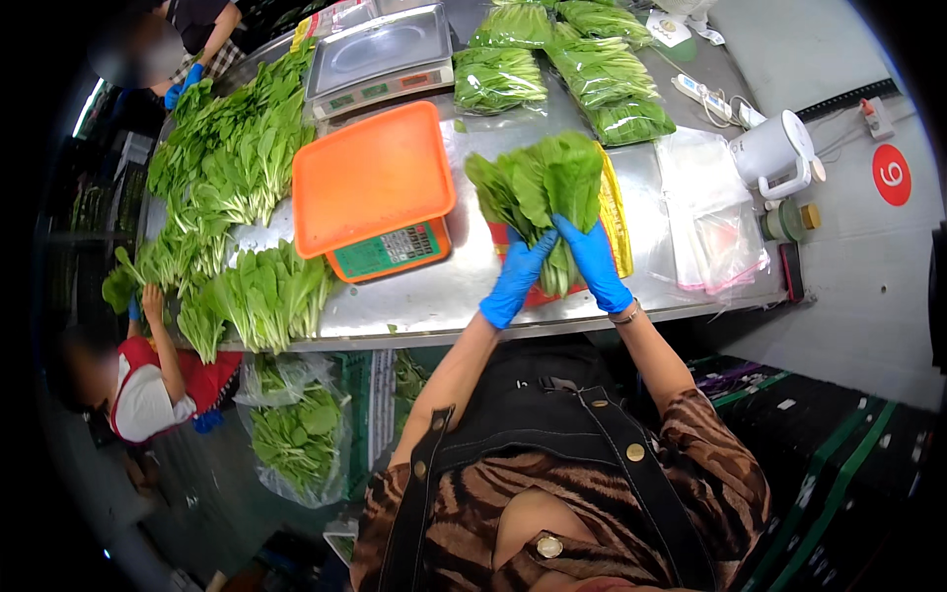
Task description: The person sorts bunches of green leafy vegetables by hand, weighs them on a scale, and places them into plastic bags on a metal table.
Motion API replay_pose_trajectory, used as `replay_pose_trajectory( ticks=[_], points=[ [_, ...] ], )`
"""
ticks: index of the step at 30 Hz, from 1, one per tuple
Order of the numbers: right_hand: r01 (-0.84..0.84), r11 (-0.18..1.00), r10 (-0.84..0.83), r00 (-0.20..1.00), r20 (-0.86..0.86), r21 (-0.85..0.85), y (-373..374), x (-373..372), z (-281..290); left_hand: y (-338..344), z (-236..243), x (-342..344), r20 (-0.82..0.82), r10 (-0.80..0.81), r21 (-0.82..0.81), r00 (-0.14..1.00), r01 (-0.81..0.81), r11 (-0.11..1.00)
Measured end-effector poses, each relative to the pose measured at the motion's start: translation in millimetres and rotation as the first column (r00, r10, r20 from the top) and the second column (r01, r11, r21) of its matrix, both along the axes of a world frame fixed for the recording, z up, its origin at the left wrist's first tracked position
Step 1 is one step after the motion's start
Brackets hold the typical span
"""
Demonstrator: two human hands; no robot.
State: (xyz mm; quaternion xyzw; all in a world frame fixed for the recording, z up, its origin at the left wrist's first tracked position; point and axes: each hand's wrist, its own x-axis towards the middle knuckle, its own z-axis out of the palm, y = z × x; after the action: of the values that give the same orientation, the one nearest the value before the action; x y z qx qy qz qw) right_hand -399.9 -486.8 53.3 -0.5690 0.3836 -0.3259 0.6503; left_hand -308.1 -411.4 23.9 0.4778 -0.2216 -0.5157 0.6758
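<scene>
My left hand point(518, 276) and my right hand point(590, 261), both in blue gloves, are closed around the stems of one bunch of leafy greens point(533, 187), near the front of the steel table point(375, 314). Beneath the bunch lies a red and yellow item point(614, 170), mostly hidden by it. An orange-lidded scale point(370, 173) stands just left of my hands. To their right lies a pile of clear plastic bags point(700, 207).
Loose greens point(222, 178) cover the table's left. A silver scale point(380, 49), bagged greens point(607, 84), a power strip point(702, 97) and a white kettle point(772, 148) stand or lie behind. Two co-workers point(148, 390) are at the left. Bagged greens point(296, 434) sit below the table.
</scene>
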Motion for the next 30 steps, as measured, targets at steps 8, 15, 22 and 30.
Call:
replay_pose_trajectory(
  ticks=[8, 15, 22, 30],
  points=[
    [-0.364, 0.923, 0.315, 0.901, -0.299, -0.125, -42, -39, -67, -10, -45, -12, 0.281, 0.055, 0.252, 0.958, -0.128, 0.959],
    [-0.638, 0.77, 0.592, 0.717, -0.367, -0.003, -67, -46, -42, -16, -31, 4, 0.191, 0.064, 0.236, 0.979, -0.109, 0.965],
    [-0.652, 0.647, 0.682, 0.726, 0.082, 0.394, -54, -37, -32, -20, 8, 4, 0.282, -0.138, 0.193, 0.95, 0.085, 0.978],
    [-0.805, 0.568, 0.762, 0.593, 0.261, 0.169, -64, -45, -81, -44, -32, -26, 0.806, -0.433, 0.583, 0.403, -0.411, 0.701]
  ],
)
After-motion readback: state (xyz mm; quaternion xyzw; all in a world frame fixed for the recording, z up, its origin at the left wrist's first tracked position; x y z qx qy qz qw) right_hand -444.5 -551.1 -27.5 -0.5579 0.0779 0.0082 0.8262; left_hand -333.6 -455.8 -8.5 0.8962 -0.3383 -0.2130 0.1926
